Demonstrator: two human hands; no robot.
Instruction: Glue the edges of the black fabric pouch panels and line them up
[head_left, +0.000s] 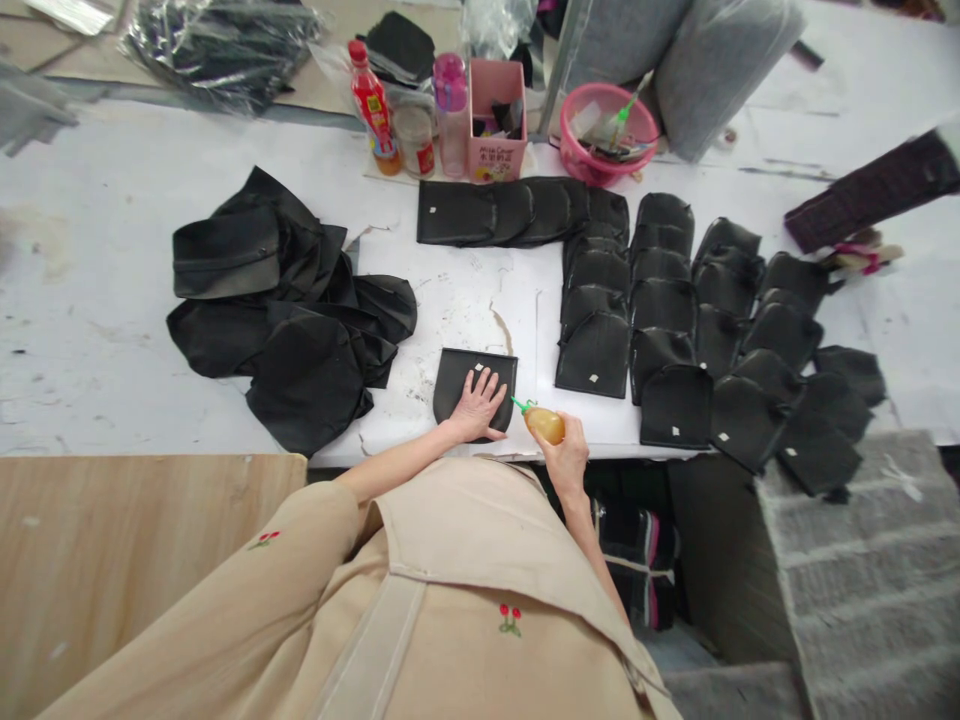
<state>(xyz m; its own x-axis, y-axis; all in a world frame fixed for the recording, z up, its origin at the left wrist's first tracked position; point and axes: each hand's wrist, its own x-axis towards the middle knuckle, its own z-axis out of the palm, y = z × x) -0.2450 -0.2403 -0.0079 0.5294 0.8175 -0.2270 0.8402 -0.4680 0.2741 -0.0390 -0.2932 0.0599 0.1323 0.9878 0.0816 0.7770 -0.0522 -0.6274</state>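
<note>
My left hand (pixel 480 408) lies flat with its fingers spread on a black rounded leather-like piece (pixel 451 382) at the table's front edge. A small whitish tag shows near that piece's straight far edge. In my right hand (pixel 568 456) is a squeeze glue bottle (pixel 546 426) holding amber liquid. Its thin green nozzle points left, and the tip is close to the right edge of the black piece; whether it touches I cannot tell.
Loose black pieces (pixel 307 370) lie heaped on the left. Overlapping rows of black pieces (pixel 664 290) cover the right. Behind stand a red-capped bottle (pixel 373 110), a glass jar (pixel 414 140), a pink bottle (pixel 451 115), a pink box (pixel 497 150) and a pink basket (pixel 581 165).
</note>
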